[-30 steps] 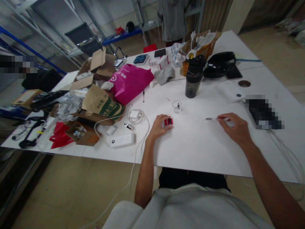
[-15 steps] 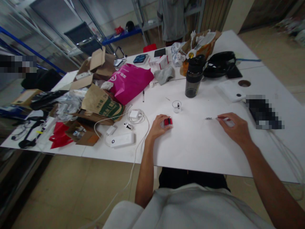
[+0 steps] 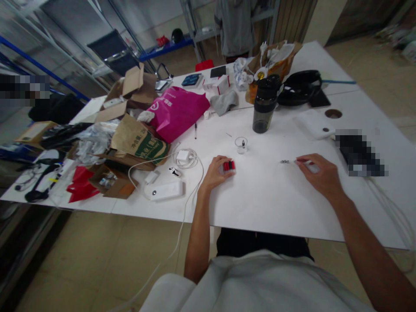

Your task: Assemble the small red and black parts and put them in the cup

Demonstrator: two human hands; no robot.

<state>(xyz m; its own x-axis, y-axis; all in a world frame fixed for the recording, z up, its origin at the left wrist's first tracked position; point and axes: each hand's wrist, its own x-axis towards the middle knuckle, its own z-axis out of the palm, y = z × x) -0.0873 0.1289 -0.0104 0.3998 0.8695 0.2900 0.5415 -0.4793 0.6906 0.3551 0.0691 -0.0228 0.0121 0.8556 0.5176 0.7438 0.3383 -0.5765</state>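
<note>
My left hand (image 3: 214, 174) is closed around the side of a small clear box (image 3: 229, 167) with red and black pieces in it, low on the white table. My right hand (image 3: 320, 173) is pinched, thumb against index finger, at the table's right. Whatever sits at its fingertips is too small to name. Just left of those fingertips lies a short row of small dark metallic pieces (image 3: 284, 161). Beyond my left hand stands a small clear cup (image 3: 241, 145) with a dark piece in it. A thin needle-like item (image 3: 229, 134) lies behind the cup.
A dark water bottle (image 3: 264, 104) stands behind the cup. At right lies a blurred-out dark device (image 3: 360, 154) with a cable. To the left are a white power bank (image 3: 167, 191), a coiled cable (image 3: 195, 161), a pink bag (image 3: 178, 108) and cardboard boxes (image 3: 121, 184).
</note>
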